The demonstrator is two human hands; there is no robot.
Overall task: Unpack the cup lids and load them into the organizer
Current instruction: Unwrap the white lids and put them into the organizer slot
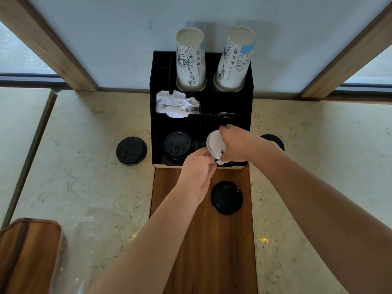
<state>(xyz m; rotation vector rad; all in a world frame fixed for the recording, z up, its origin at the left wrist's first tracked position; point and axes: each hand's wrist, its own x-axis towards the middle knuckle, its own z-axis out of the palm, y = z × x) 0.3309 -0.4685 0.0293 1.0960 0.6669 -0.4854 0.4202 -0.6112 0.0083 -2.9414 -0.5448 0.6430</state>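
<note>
Both hands hold a stack of white lids (214, 145) over the front-right compartment of the black organizer (251, 90): the right hand (237, 143) curls round its far side, the left hand (198, 166) pinches its near edge. A black lid stack (177, 148) sits in the front-left compartment. Loose black lids lie left (131, 151), right (273, 141) and in front (227, 197) of the organizer.

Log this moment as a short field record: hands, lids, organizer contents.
left hand: pinches near edge of white lids
right hand: grips white lids from the far side
white lids: tilted stack over organizer's front right slot
organizer: black, holds black lid stack front left, napkins, two cup stacks at back
loose black lids: one on wood board, one left, one right, partly hidden
</note>
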